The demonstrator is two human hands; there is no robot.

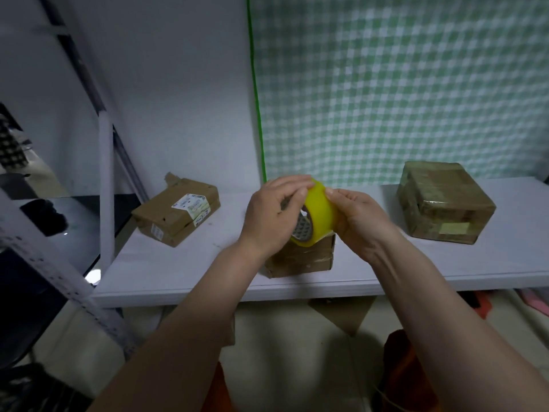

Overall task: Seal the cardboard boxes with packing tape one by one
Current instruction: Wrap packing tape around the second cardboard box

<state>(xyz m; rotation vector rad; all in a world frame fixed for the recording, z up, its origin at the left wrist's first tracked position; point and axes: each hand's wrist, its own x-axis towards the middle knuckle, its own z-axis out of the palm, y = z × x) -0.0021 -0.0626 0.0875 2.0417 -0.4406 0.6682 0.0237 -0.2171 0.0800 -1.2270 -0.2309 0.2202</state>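
Item 1, nearest: two bare forearms reaching in over the white shelf (416,272) edge.
Item 2: left hand (269,215), fingers curled over top of the tape roll (319,214), thumb at its core. Right hand (355,217) pinching the roll's outer face w/ fingertips; looks to be hunting the loose tape end, judged only. Roll is yellow-tinted, held up on edge, just above item 3.
Item 3: small box (306,257), front-centre of shelf, mostly hidden behind hands. Sealed or not: can't tell. Prob. the one in hand now.
Item 4: flat box (175,214), far left, shipping labels on top, flap sticking up at rear. Appears unsealed, still to do.
Item 5: cube box (444,203), far right, glossy tape bands across it. Appears done.
Backdrop: green check curtain (416,84).
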